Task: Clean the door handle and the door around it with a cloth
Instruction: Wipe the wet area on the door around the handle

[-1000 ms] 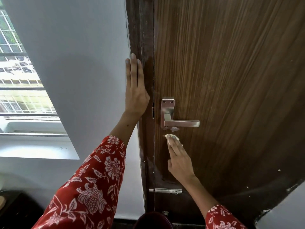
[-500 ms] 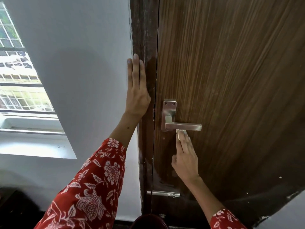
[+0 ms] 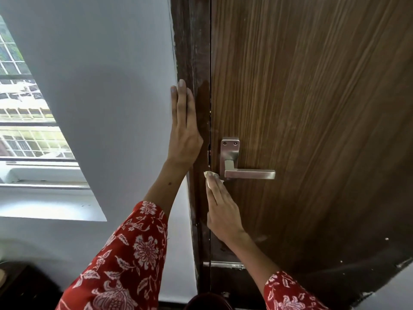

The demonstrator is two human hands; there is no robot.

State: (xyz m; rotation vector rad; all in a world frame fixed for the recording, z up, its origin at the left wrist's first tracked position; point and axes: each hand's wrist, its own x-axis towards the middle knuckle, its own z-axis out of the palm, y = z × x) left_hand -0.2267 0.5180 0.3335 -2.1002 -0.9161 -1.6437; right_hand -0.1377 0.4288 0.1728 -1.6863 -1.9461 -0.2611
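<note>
Right hand (image 3: pixel 223 211) presses a small pale cloth (image 3: pixel 209 175) flat under straight fingers (image 3: pixel 215 186) against the brown wood-grain door (image 3: pixel 312 108), just left of the brushed-steel lever handle (image 3: pixel 248 174), by the door edge. Left hand (image 3: pixel 184 133) lies flat, fingers straight, holding nothing, on the dark frame (image 3: pixel 192 52) beside the grey wall. Judgement: keep even pressure, short overlapping strokes around the backplate, then wrap the lever — refold the cloth to a clean face. No brand or writing readable.
</note>
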